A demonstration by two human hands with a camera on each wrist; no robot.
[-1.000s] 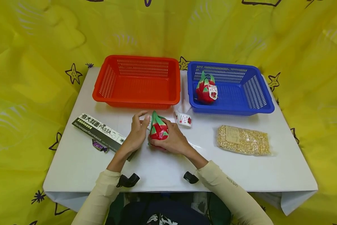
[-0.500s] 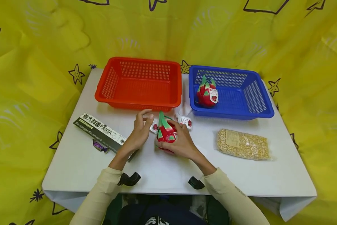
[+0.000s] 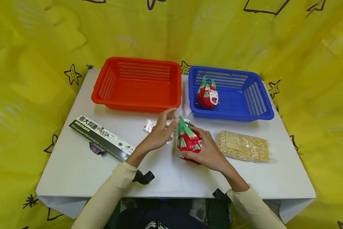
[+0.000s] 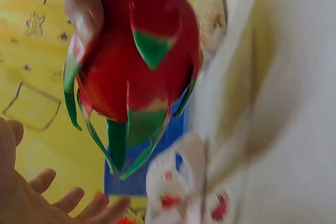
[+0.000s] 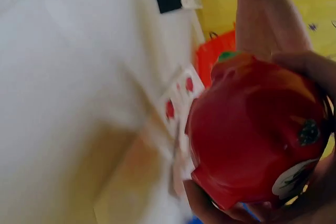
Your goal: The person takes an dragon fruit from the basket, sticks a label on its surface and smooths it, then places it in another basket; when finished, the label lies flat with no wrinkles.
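My right hand [image 3: 207,154] grips a red dragon fruit [image 3: 185,143] with green leaf tips, fingers curled round its right side. It is held upright over the white table, leaves pointing away from me. In the right wrist view, the rounded base of the dragon fruit [image 5: 247,135] fills the hand, and a round sticker [image 5: 294,179] shows on its side. My left hand [image 3: 161,133] hovers just left of the fruit with relaxed fingers. The left wrist view shows a gap between that hand's fingers [image 4: 79,203] and the fruit. White labels [image 3: 149,125] with dragon fruit pictures lie partly hidden behind my left hand.
A red basket [image 3: 137,108] stands at the back left. Beside it, a blue basket [image 3: 231,117] holds another dragon fruit [image 3: 207,95]. On the left lie a pasta box [image 3: 102,138] and a purple-wrapped sweet [image 3: 97,149]. A bag of yellow kernels [image 3: 244,147] lies at right.
My right hand has carried the dragon fruit to the right. My left hand has parted from the fruit's side and followed rightward, uncovering white labels on the table.
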